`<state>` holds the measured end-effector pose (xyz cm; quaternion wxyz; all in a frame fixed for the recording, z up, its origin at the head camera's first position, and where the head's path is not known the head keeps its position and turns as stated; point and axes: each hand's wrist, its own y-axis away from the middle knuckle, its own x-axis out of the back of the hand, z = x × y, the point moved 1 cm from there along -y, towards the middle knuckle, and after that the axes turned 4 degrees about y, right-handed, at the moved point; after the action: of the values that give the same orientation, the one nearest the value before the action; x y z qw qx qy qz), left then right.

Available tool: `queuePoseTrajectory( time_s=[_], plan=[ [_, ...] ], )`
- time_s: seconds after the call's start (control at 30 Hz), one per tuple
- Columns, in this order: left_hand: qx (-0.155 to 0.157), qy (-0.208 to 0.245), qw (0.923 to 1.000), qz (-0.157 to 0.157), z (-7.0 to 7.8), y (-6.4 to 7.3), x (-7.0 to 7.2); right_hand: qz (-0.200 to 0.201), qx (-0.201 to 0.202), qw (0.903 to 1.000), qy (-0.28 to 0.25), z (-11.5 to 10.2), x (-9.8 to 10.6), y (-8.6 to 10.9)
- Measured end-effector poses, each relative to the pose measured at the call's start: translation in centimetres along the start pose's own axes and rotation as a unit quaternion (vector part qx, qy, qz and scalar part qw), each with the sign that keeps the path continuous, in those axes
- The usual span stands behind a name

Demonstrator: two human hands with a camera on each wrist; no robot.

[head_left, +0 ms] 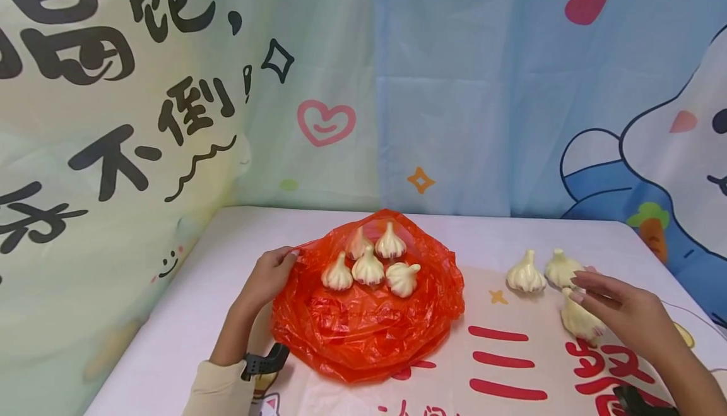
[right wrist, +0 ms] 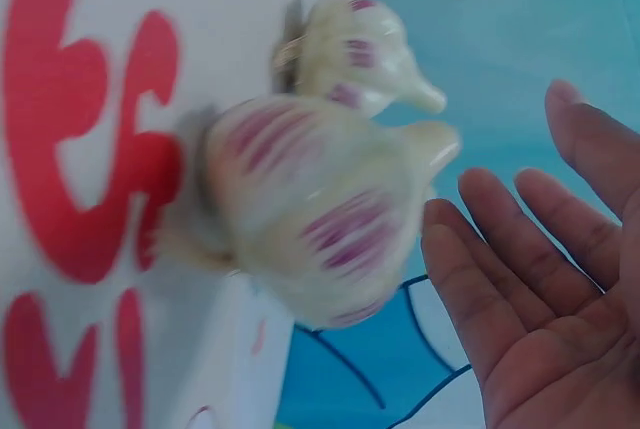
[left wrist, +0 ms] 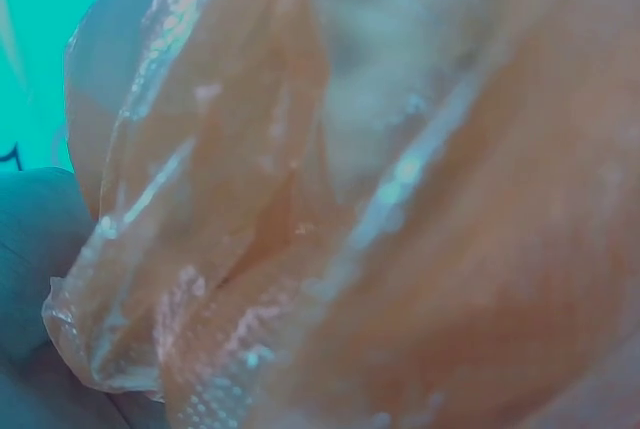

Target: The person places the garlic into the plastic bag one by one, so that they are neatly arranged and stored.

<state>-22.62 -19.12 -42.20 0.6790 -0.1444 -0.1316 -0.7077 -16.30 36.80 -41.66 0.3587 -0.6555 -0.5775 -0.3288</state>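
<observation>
A red plastic bag (head_left: 363,334) lies spread open on the table, with several garlic bulbs (head_left: 368,267) grouped toward its far side. My left hand (head_left: 271,277) pinches the bag's left rim between thumb and fingers. In the left wrist view, the crinkled bag (left wrist: 260,249) fills most of the frame. At the right, my right hand (head_left: 627,312) hovers beside the nearest loose garlic bulb (head_left: 580,320), holding nothing. Its fingers are extended and the thumb apart in the right wrist view, near a purple-streaked garlic bulb (right wrist: 320,204). Two more garlic bulbs, one left (head_left: 526,273) and one behind (head_left: 562,268), stand close by.
The white table (head_left: 244,233) carries a printed mat (head_left: 454,391) with red characters. A patterned cloth backdrop (head_left: 443,88) hangs behind the table and along its left side. A thin cord (head_left: 690,312) runs at the right edge.
</observation>
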Motion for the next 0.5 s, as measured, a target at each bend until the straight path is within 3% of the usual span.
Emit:
queuePoseTrajectory(
  time_s=[0.17, 0.5],
  plan=[
    [0.005, 0.005, 1.0, -0.002, -0.1, -0.1, -0.1, -0.018, -0.032, 0.9993, 0.01, 1.2, -0.4, 0.3],
    [0.008, 0.003, 1.0, 0.001, -0.2, -0.1, -0.1, -0.007, -0.022, 0.9988, 0.044, 2.0, -0.8, 0.3]
  ],
)
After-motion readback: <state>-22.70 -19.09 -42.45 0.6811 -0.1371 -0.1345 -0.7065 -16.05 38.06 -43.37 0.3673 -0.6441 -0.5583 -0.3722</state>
